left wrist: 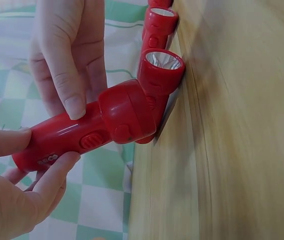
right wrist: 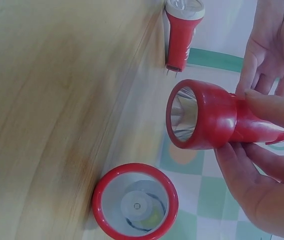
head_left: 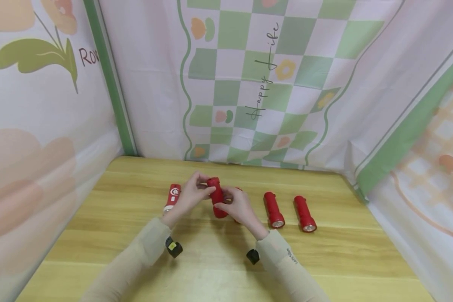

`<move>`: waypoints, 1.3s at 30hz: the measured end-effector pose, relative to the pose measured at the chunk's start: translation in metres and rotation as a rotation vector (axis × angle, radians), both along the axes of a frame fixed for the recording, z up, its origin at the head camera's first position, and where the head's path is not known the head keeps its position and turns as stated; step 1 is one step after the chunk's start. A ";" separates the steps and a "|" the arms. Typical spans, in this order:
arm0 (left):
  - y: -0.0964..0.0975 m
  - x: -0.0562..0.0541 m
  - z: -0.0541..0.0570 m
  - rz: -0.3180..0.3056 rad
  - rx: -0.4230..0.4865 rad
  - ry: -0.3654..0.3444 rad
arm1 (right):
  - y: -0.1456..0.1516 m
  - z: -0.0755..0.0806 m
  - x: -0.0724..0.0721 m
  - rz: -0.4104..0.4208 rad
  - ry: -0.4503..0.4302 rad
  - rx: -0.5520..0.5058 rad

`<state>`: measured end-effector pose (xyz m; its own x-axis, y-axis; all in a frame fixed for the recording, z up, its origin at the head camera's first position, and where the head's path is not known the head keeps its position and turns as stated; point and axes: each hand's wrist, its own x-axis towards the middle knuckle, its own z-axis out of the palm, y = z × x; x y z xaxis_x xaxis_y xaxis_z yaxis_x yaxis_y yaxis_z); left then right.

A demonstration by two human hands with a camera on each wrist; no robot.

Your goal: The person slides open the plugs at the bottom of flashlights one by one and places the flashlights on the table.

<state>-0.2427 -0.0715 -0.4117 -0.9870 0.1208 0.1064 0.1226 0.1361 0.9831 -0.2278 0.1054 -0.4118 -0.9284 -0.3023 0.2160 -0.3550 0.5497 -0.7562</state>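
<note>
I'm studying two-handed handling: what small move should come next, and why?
Probably lower the held flashlight onto the table: the left hand and right hand both grip it above the surface, and a gap shows between the white-collared flashlight and the red-rimmed flashlight partly hidden by the right hand.

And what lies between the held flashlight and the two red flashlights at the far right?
In the head view, the right hand and, mostly hidden by it, another red flashlight, clearer in the left wrist view.
</note>
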 end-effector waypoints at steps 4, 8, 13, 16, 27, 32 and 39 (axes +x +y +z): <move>0.001 0.002 0.000 -0.015 0.000 0.011 | 0.001 0.000 0.002 -0.018 -0.002 0.007; 0.001 0.003 0.000 -0.025 -0.007 0.018 | 0.001 0.000 0.004 -0.030 0.003 0.007; 0.002 0.005 0.001 -0.035 0.001 0.028 | 0.001 0.001 0.005 -0.032 0.017 0.012; 0.003 0.007 0.002 -0.052 0.012 0.034 | 0.002 0.001 0.005 -0.030 0.027 0.026; 0.000 0.009 0.000 -0.106 0.010 0.057 | 0.004 0.003 0.008 -0.029 0.044 0.044; -0.001 0.010 -0.001 -0.089 -0.040 0.096 | 0.005 0.002 0.007 -0.021 0.036 0.043; -0.002 0.012 -0.003 -0.024 -0.108 0.149 | 0.007 0.000 0.008 -0.012 0.018 0.023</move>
<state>-0.2308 -0.0739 -0.4146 -0.9580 0.1626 0.2362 0.2701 0.2350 0.9337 -0.2193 0.1124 -0.4120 -0.9280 -0.2964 0.2258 -0.3617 0.5708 -0.7371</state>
